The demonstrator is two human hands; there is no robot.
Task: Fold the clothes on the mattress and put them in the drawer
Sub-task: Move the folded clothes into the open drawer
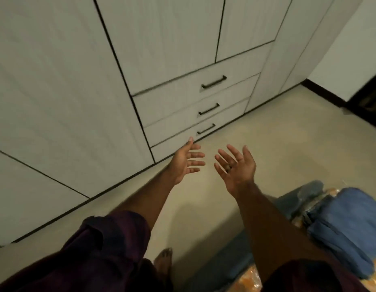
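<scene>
Both my hands are empty and spread wide: the left hand (pixel 186 163) reaches toward the foot of the wardrobe (pixel 56 91), fingers straight and apart, and the right hand (pixel 235 167) is held beside it, palm turned up, ring showing, gripping nothing. I hold them free like this because the three drawers (pixel 183 120) are all closed, and I judge one has to be pulled open by its dark handle (pixel 206 129) before anything can go in. My left fingertips are nearest the bottom drawer but touch nothing. The folded blue clothes (pixel 347 224) lie in a stack on the mattress (pixel 233 260) at my right, well apart from the drawers, set down there so both hands can work the drawer first.
</scene>
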